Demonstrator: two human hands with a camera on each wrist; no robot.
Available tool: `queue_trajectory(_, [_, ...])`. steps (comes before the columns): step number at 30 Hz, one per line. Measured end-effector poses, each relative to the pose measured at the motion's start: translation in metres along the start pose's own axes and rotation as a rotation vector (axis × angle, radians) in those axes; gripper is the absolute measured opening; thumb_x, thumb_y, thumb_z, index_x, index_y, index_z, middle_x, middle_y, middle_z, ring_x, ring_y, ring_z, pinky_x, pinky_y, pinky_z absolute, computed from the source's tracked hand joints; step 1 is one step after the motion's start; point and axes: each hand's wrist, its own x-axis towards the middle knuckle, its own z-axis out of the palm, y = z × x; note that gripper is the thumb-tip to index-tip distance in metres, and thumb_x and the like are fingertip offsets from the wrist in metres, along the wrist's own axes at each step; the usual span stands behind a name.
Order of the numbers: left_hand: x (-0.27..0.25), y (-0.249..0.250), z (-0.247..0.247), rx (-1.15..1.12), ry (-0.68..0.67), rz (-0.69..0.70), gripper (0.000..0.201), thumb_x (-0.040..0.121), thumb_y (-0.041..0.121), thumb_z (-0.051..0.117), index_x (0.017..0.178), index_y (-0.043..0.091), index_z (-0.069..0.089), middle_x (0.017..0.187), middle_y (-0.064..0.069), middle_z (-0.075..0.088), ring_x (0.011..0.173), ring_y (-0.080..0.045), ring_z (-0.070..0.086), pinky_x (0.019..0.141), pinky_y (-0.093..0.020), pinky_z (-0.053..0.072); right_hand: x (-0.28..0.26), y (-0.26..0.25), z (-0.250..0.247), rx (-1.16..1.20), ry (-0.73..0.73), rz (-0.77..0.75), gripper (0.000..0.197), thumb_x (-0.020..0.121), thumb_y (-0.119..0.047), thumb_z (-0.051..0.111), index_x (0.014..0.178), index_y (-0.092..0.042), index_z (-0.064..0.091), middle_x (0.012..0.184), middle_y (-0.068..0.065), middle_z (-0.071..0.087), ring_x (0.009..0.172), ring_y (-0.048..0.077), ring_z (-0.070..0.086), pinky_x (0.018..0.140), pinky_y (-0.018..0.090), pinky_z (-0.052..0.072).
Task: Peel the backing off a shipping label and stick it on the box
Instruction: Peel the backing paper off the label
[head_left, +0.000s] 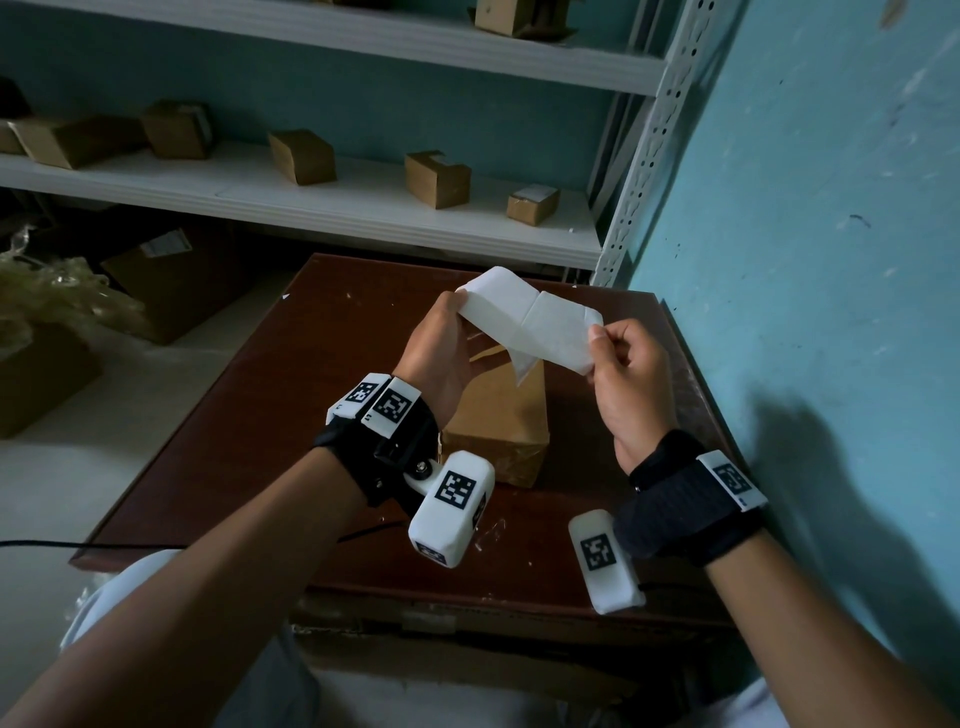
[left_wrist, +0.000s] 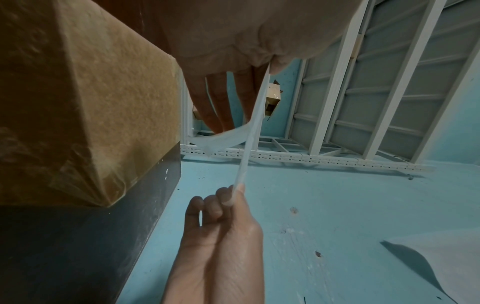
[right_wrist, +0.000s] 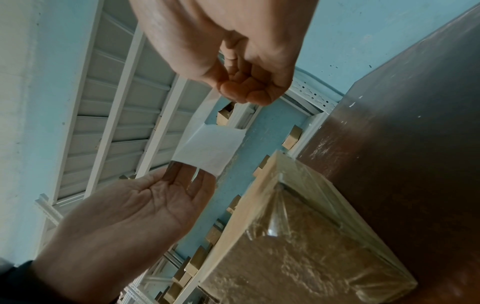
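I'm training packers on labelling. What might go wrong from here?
The label hangs in the air between the left hand and right hand, and a loose flap droops below it; that flap may fold and stick to itself. The box is unheld, so it may shift when pressed.

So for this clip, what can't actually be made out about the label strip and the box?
- Label strip: no print readable in any view; whether the backing has begun separating is unclear.
- Left hand: fingertips hidden behind the strip in the head view.
- Box: far end covered by hands and strip in the head view; cut off by the frame edge in the left wrist view.
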Motion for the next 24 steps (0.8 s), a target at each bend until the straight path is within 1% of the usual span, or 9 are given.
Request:
queue_trajectory(3, [0.0000, 0.0004, -0.0002, -0.001, 0.001, 0.005, 0.037, 0.102, 0.027, 0.035, 0.136, 0.017, 0.044, 0.126, -0.013, 0.057, 0.115, -0.028, 0.058, 0.084, -0.044, 0.055, 0.0000, -0.0004, -0.0002, -0.002, -0.003, 0.001, 0.011, 0.100, -0.027, 0.049, 0.091, -0.021, 0.053, 0.083, -0.012, 0.056, 0.074, 0.006, 0.057, 0.065, 0.024, 0.051])
queue_trajectory(8, [-0.0004, 0.0003, -0.0007, -0.003, 0.001, 0.007, 0.036, 0.101, 0.027, 0.036, 0.135, 0.017, 0.045, 0.125, -0.013, 0.057, 0.115, -0.028, 0.059, 0.086, -0.045, 0.055, 0.0007, 0.0008, 0.0003, -0.002, 0.000, -0.001, 0.011, 0.100, -0.027, 0.050, 0.091, -0.021, 0.054, 0.081, -0.010, 0.057, 0.071, 0.004, 0.056, 0.061, 0.020, 0.048])
queue_trajectory(13, [-0.0008, 0.0014, -0.0005, -0.008, 0.004, 0.002, 0.038, 0.101, 0.027, 0.037, 0.137, 0.016, 0.044, 0.125, -0.014, 0.057, 0.115, -0.028, 0.059, 0.087, -0.045, 0.054, 0.0013, 0.0010, 0.0002, 0.003, -0.004, -0.001, 0.011, 0.099, -0.027, 0.050, 0.091, -0.021, 0.054, 0.084, -0.009, 0.057, 0.074, 0.005, 0.057, 0.062, 0.020, 0.048])
queue_trajectory(15, [-0.0008, 0.0017, -0.0007, -0.006, 0.006, 0.003, 0.038, 0.101, 0.028, 0.036, 0.137, 0.016, 0.044, 0.125, -0.014, 0.058, 0.114, -0.028, 0.059, 0.085, -0.044, 0.055, 0.0014, 0.0006, 0.0002, 0.003, -0.005, -0.001, 0.012, 0.100, -0.027, 0.049, 0.089, -0.024, 0.053, 0.084, -0.010, 0.057, 0.075, 0.005, 0.057, 0.063, 0.020, 0.049])
queue_trajectory(17, [-0.0007, 0.0016, -0.0010, -0.006, 0.008, 0.000, 0.038, 0.101, 0.028, 0.036, 0.137, 0.016, 0.044, 0.125, -0.014, 0.058, 0.113, -0.028, 0.060, 0.084, -0.044, 0.055, 0.0009, 0.0001, 0.0000, -0.003, -0.005, -0.002, 0.016, 0.100, -0.028, 0.049, 0.084, -0.029, 0.051, 0.084, -0.011, 0.056, 0.075, 0.004, 0.056, 0.063, 0.020, 0.050])
queue_trajectory(20, [-0.0007, 0.0017, -0.0010, -0.010, 0.011, -0.004, 0.038, 0.101, 0.028, 0.037, 0.138, 0.017, 0.043, 0.127, -0.014, 0.057, 0.114, -0.029, 0.060, 0.086, -0.046, 0.055, 0.0004, -0.0003, 0.0000, -0.004, -0.002, -0.004, 0.019, 0.100, -0.028, 0.049, 0.081, -0.032, 0.049, 0.084, -0.012, 0.055, 0.075, 0.004, 0.056, 0.066, 0.024, 0.051])
queue_trajectory(24, [-0.0007, 0.0022, -0.0014, -0.012, 0.006, 0.005, 0.038, 0.101, 0.027, 0.037, 0.137, 0.015, 0.044, 0.126, -0.015, 0.058, 0.113, -0.029, 0.061, 0.087, -0.046, 0.055, 0.0007, -0.0006, -0.0007, 0.005, -0.001, -0.004, 0.018, 0.099, -0.027, 0.050, 0.081, -0.031, 0.050, 0.084, -0.013, 0.055, 0.075, 0.005, 0.057, 0.068, 0.027, 0.052])
